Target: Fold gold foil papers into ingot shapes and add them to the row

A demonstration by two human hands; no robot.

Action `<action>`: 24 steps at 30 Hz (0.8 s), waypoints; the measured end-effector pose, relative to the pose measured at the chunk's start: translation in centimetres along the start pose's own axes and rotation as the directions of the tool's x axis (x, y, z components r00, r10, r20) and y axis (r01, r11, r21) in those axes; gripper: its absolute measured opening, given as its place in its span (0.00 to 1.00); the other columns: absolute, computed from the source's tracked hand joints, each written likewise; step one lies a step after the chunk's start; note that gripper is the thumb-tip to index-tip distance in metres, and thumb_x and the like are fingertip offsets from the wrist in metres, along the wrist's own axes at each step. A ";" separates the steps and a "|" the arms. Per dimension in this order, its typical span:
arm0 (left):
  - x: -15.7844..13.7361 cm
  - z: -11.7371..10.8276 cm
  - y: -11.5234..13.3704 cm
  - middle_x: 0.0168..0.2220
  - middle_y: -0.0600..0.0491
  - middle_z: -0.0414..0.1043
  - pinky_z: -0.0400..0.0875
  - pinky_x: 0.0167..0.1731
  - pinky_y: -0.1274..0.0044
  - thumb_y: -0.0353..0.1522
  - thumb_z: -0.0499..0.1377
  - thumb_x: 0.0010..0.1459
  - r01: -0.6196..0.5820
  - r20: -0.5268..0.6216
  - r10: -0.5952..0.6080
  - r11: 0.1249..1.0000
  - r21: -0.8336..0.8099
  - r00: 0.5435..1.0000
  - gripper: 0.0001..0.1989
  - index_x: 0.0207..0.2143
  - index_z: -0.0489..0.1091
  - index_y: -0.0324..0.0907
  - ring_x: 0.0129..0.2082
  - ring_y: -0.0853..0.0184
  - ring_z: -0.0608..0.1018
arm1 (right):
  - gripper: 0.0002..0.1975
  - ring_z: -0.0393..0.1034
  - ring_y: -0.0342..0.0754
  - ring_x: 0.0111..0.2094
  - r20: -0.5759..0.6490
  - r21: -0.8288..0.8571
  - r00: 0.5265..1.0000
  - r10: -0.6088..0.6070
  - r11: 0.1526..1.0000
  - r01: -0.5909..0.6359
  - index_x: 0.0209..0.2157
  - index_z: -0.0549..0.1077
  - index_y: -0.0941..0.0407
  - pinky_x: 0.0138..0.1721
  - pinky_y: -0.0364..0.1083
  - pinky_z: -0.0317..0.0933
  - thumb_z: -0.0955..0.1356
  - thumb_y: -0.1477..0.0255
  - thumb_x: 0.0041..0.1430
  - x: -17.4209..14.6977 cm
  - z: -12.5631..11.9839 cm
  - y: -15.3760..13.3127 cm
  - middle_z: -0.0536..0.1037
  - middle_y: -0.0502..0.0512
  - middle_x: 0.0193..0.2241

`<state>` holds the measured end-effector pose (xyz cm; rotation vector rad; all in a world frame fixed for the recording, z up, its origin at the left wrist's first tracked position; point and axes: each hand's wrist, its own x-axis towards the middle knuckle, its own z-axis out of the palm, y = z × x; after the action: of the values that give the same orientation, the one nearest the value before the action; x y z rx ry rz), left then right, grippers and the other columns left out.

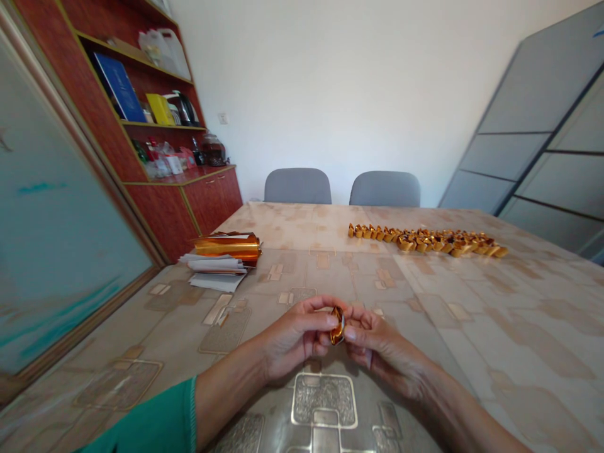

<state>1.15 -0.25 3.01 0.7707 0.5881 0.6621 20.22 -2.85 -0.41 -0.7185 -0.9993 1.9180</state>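
Between my two hands, above the near middle of the table, is a small folded gold foil paper ingot. My left hand pinches it from the left, thumb on its face. From the right, my right hand grips its edge between thumb and fingers. Rows of finished gold paper ingots stand at the back right of the table. At the left lie a stack of gold foil sheets and, in front of it, some white-backed paper sheets.
A patterned cloth covers the table. Behind it stand two grey chairs against the white wall. A red-brown cabinet with bottles, boxes and a kettle is at the back left, and grey panels are at the right.
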 end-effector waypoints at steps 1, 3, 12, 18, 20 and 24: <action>0.0 0.1 -0.1 0.31 0.55 0.70 0.60 0.19 0.87 0.30 0.72 0.46 0.003 -0.017 -0.003 1.000 0.011 1.000 0.15 0.38 0.76 0.39 0.20 0.80 0.67 | 0.19 0.66 0.39 0.29 -0.012 0.022 0.999 0.036 0.999 -0.036 0.40 0.76 0.57 0.26 0.37 0.58 0.80 0.67 0.49 0.0 0.0 -0.1 0.75 0.50 0.33; 0.1 0.3 -0.3 0.30 0.56 0.69 0.58 0.19 0.87 0.30 0.71 0.47 0.010 -0.038 -0.009 0.999 0.034 0.999 0.14 0.37 0.75 0.39 0.20 0.80 0.66 | 0.20 0.62 0.36 0.24 -0.047 0.092 0.994 0.101 0.991 -0.096 0.38 0.78 0.59 0.22 0.36 0.55 0.82 0.69 0.44 -0.1 0.1 -0.4 0.74 0.48 0.28; -0.2 1.3 -0.1 0.24 0.57 0.67 0.51 0.17 0.86 0.34 0.70 0.46 0.021 -0.051 -0.015 0.994 0.111 0.999 0.13 0.32 0.72 0.38 0.20 0.78 0.65 | 0.18 0.69 0.37 0.30 0.069 0.083 0.983 0.172 0.981 -0.177 0.38 0.81 0.60 0.27 0.35 0.57 0.81 0.70 0.46 -0.3 0.0 -0.8 0.80 0.55 0.36; -0.2 1.2 -0.1 0.24 0.58 0.67 0.53 0.17 0.86 0.34 0.69 0.48 0.054 -0.023 -0.052 0.996 0.068 0.998 0.13 0.36 0.74 0.38 0.18 0.79 0.64 | 0.17 0.59 0.33 0.23 0.063 0.086 0.975 0.212 0.972 -0.217 0.37 0.80 0.59 0.21 0.34 0.50 0.81 0.69 0.45 -0.3 -0.2 -0.9 0.78 0.50 0.31; -0.2 0.9 -0.1 0.26 0.57 0.69 0.59 0.19 0.86 0.34 0.70 0.48 0.070 0.015 -0.070 0.997 0.026 0.997 0.15 0.37 0.74 0.38 0.20 0.79 0.66 | 0.16 0.53 0.32 0.20 0.058 0.089 0.976 0.211 0.972 -0.215 0.35 0.79 0.59 0.19 0.34 0.44 0.81 0.69 0.45 -0.3 -0.3 -1.1 0.74 0.47 0.26; -0.1 0.3 -0.2 0.30 0.54 0.71 0.62 0.23 0.86 0.31 0.72 0.47 0.103 0.043 -0.102 0.994 -0.033 0.994 0.15 0.37 0.75 0.37 0.24 0.77 0.71 | 0.18 0.49 0.32 0.19 0.046 0.058 0.972 0.232 0.971 -0.234 0.32 0.77 0.60 0.18 0.35 0.42 0.82 0.69 0.41 -0.2 -0.3 -1.4 0.67 0.42 0.21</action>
<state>1.41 -0.57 3.05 0.7151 0.5734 0.5595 21.12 -2.50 0.65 -0.7932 -0.9060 2.1641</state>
